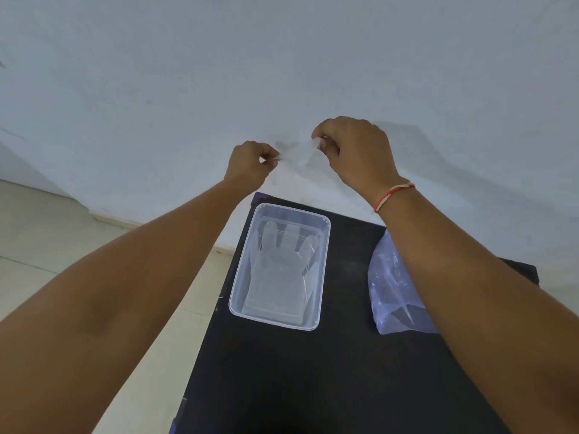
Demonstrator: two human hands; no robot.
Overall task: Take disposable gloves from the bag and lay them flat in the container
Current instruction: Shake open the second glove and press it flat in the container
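Note:
A thin clear disposable glove hangs stretched in the air between both hands, faint against the white wall. My left hand pinches its left edge and my right hand pinches its right edge, both raised above the far end of the table. Below them a clear plastic container stands on the black table. A transparent glove lies flat inside it, fingers pointing away from me. The clear plastic bag lies to the right, partly hidden by my right forearm.
The black table stands against a white wall. Pale floor tiles show to the left of the table. A red and white thread circles my right wrist.

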